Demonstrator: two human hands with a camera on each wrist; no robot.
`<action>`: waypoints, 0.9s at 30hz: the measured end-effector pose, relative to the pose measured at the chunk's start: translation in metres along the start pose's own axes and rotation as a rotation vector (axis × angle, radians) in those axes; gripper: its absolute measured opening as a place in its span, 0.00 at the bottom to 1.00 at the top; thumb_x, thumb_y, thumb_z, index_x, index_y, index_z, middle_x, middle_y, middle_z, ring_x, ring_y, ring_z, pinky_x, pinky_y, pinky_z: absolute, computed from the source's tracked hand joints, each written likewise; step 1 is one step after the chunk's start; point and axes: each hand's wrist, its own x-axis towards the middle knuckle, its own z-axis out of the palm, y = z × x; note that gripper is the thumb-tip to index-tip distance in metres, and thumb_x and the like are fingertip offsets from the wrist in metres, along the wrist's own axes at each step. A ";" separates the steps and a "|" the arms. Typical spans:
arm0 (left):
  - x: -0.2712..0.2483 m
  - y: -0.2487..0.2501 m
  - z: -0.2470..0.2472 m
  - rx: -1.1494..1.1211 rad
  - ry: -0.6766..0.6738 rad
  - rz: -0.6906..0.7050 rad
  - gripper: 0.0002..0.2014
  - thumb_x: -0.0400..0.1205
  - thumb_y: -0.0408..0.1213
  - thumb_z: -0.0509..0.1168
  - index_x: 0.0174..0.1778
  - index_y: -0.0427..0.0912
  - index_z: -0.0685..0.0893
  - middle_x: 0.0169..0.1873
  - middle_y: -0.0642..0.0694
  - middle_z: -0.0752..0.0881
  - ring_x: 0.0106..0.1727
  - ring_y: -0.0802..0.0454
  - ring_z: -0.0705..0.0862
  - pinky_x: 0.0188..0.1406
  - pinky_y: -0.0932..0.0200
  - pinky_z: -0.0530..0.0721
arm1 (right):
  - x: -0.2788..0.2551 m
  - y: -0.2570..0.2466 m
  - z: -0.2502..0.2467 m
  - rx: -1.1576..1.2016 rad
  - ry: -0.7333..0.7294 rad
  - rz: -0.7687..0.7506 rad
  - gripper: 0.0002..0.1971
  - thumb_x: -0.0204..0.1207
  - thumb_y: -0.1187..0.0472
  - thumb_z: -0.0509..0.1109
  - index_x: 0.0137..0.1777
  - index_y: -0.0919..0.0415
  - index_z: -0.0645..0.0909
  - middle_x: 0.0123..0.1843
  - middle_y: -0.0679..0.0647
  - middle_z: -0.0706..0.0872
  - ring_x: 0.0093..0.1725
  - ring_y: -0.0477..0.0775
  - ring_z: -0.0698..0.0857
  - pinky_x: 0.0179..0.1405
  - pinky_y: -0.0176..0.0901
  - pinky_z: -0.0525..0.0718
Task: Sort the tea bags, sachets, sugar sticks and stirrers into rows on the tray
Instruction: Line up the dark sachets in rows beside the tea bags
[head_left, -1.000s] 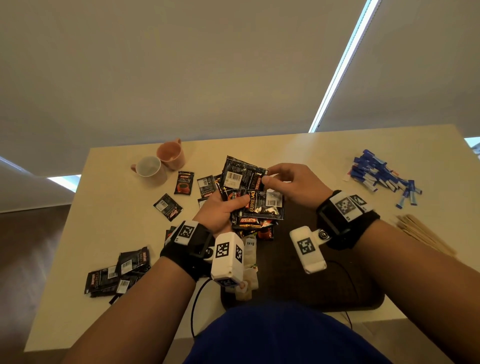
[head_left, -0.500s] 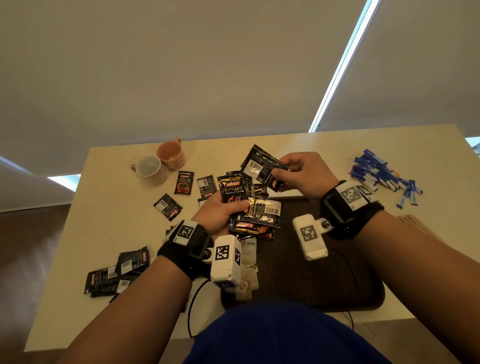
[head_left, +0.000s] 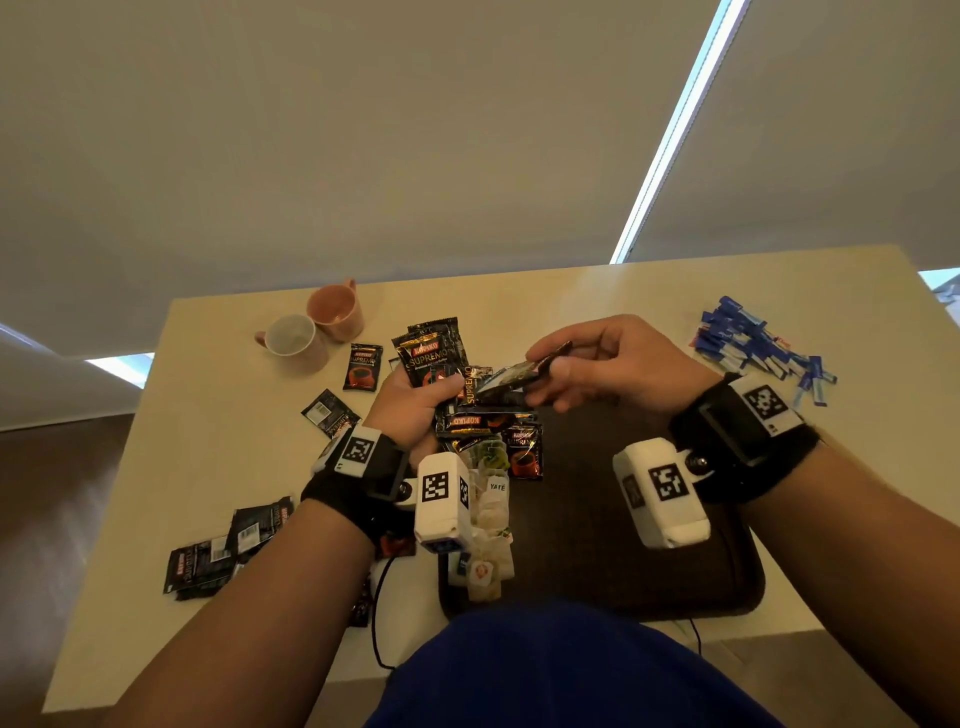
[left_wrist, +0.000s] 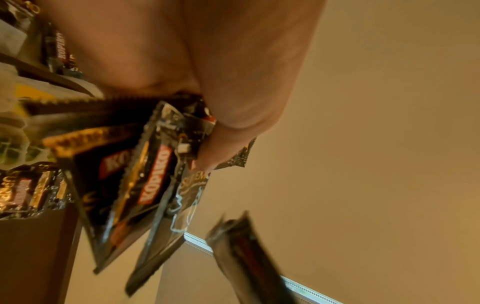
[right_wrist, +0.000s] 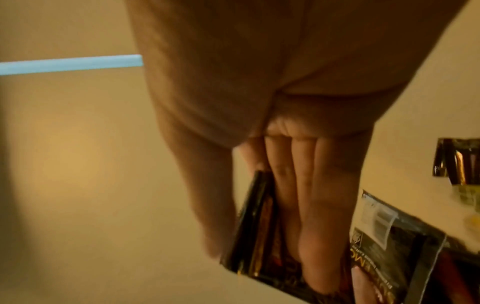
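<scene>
Head view, near to far. Tea bags (head_left: 488, 525) lie in a column along the left edge of the dark tray (head_left: 597, 551), closest to the body. Above the tray's far-left corner, the left hand (head_left: 410, 402) clamps a fanned bundle of coffee sachets (head_left: 434, 353) under the thumb, their long axes pointing away from the person. Just right of it, the right hand (head_left: 618, 371) pinches a single sachet (head_left: 519, 376) between thumb and fingers, held nearly flat with its long axis running left–right, its free end at the bundle; whether they touch cannot be told. This single sachet is probably about to join the fan or go down on the tray below. Farther out lie loose sachets (head_left: 362, 366), two mugs (head_left: 311, 332), and blue sugar sticks (head_left: 753, 348) at far right.

The right wrist view alone shows straight fingers (right_wrist: 306, 205) backing the sachet; the left wrist view shows the bundle's splayed edges (left_wrist: 155, 185).
</scene>
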 end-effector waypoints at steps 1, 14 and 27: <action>0.000 0.001 -0.001 -0.002 0.003 0.000 0.13 0.82 0.22 0.67 0.60 0.40 0.82 0.52 0.37 0.91 0.53 0.37 0.91 0.50 0.37 0.88 | 0.000 -0.001 0.000 0.005 -0.023 0.010 0.13 0.78 0.70 0.69 0.62 0.68 0.82 0.49 0.63 0.92 0.50 0.59 0.92 0.42 0.36 0.89; -0.014 -0.002 0.015 -0.110 -0.110 -0.059 0.16 0.84 0.27 0.66 0.68 0.37 0.80 0.57 0.33 0.90 0.54 0.35 0.91 0.48 0.39 0.89 | 0.037 0.030 0.013 -0.523 0.307 0.042 0.06 0.79 0.55 0.74 0.49 0.57 0.88 0.46 0.55 0.90 0.48 0.54 0.88 0.53 0.59 0.89; -0.013 -0.005 0.020 -0.154 -0.060 -0.122 0.14 0.86 0.34 0.65 0.67 0.37 0.80 0.55 0.33 0.90 0.56 0.33 0.90 0.59 0.33 0.85 | 0.034 0.051 0.027 -0.490 0.539 -0.011 0.10 0.79 0.58 0.73 0.56 0.62 0.89 0.48 0.52 0.89 0.50 0.52 0.88 0.56 0.53 0.88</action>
